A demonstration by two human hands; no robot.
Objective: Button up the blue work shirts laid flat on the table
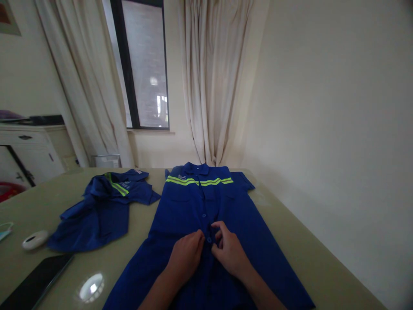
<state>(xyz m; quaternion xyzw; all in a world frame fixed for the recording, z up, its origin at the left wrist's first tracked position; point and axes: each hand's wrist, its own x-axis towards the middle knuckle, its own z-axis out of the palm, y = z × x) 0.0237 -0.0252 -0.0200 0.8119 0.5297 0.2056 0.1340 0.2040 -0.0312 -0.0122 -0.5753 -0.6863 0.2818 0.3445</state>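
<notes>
A blue work shirt (190,211) with a collar and a yellow-green reflective band across the chest lies spread front side up. Dark buttons run down its middle; one button (209,240) shows between my hands. My left hand (189,254) is closed at the front opening, its fingertips pinching the shirt's edge just left of that button. On the other side, my right hand (230,249) has its thumb and index finger apart and bent towards the button, with the remaining fingers curled. Whether its fingertips touch the cloth, I cannot tell.
A second blue garment (103,215) with a similar band lies crumpled on the glossy table (142,241). Near it are a white rounded object (35,240), a dark phone-like slab (35,284) and part of a face mask (5,232). A wall (338,150) stands close on the right.
</notes>
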